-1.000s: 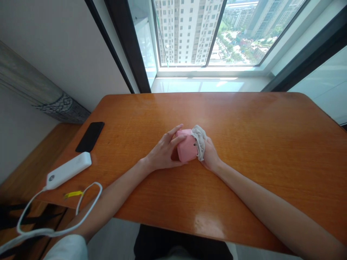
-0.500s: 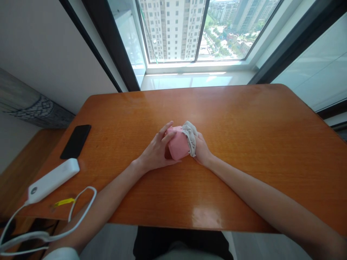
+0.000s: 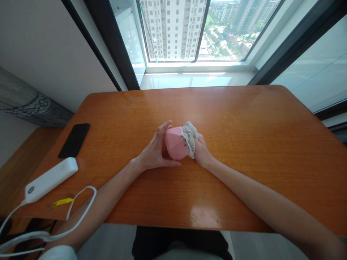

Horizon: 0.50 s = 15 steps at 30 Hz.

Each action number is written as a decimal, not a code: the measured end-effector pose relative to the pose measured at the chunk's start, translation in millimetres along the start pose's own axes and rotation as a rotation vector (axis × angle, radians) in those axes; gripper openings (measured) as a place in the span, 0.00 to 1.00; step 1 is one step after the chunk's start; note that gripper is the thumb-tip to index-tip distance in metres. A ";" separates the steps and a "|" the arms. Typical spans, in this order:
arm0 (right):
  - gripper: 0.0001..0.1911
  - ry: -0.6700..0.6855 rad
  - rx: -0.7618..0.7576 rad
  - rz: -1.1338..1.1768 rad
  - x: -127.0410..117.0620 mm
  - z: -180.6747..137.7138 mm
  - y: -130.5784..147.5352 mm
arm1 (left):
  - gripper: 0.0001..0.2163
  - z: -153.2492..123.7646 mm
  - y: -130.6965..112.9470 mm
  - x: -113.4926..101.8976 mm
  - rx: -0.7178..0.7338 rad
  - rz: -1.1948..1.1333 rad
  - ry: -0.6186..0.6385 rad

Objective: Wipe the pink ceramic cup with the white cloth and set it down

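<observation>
A small pink faceted object (image 3: 175,144) stands in the middle of the orange wooden table (image 3: 244,137). My left hand (image 3: 154,151) cups its left side, fingers curled round the back and thumb lying on the table in front. My right hand (image 3: 200,151) presses a crumpled pale grey cloth (image 3: 189,135) against the object's right side; the cloth hides most of its fingers.
A black phone (image 3: 74,140) lies flat near the table's left edge. In front of it a white power bank (image 3: 48,180) with a white cable (image 3: 81,209) hangs over the near left corner. A big window (image 3: 189,32) lies beyond the far edge.
The pink object has been turned between my hands, showing different facets. My left fingers slid from its top to its left side. The view shifted left between the first two frames.
</observation>
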State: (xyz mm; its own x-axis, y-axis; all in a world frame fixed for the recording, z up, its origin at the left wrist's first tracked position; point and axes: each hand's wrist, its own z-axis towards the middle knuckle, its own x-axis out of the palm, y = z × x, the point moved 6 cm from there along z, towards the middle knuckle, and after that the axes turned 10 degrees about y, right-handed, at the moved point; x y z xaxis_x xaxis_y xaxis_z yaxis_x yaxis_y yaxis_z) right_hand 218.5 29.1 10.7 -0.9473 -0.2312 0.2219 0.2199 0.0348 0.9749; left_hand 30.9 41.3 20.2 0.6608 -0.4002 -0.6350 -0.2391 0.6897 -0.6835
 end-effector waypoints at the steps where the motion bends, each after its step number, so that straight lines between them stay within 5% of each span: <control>1: 0.24 -0.002 0.006 0.026 -1.8 1.3 -3.6 | 0.72 0.1 -2.8 -0.8 0.057 0.048 -0.019; 8: 0.23 -0.005 0.007 0.060 -3.1 4.3 -4.8 | 0.48 1.4 -21.3 -3.9 0.155 0.273 -0.041; 15: 0.25 0.084 -0.039 -0.177 11.5 -4.7 14.1 | 0.49 1.2 -6.7 -4.2 -0.036 -0.141 0.024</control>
State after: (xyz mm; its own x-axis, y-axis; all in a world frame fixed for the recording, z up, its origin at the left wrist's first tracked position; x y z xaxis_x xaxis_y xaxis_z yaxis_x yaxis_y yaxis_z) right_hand 211.8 22.3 26.9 -0.9496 -0.3104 0.0435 0.0622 -0.0507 0.9968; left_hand 30.6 39.0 27.8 0.6728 -0.5061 -0.5396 -0.1709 0.6033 -0.7790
